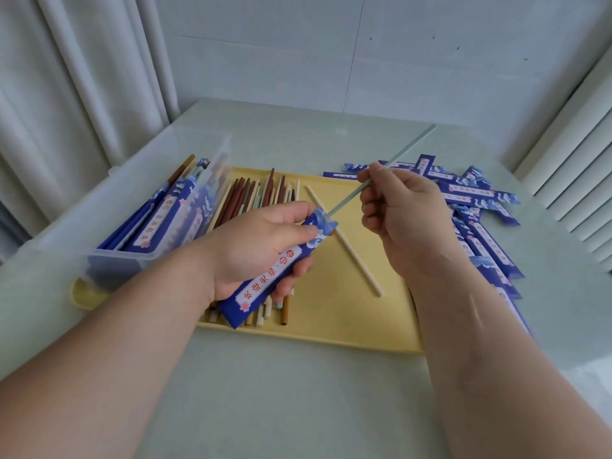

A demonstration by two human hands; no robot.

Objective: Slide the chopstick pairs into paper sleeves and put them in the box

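The left hand [255, 250] is curled around a blue paper sleeve [265, 289] and holds it just above the yellow tray [347, 313]. The thumb lies on top near the sleeve's open end. The right hand [407, 223] pinches a pale green chopstick [404, 152] with its fingertips, and the other fingers are tucked in.

The chopstick's low tip sits in the sleeve's mouth. Its long line goes up and away to the right, with most of it sticking out. The sleeve slants the same way, with its closed end near the person.

A heap of loose chopsticks [251, 193] lies on the tray's left part, under the left hand. One cream chopstick [351, 250] lies alone on the bare middle. The clear box [132, 200] stands at the left, touching the tray, with filled sleeves inside. Empty sleeves [486, 240] are piled to the right on the counter [298, 402]. The near counter is bare.
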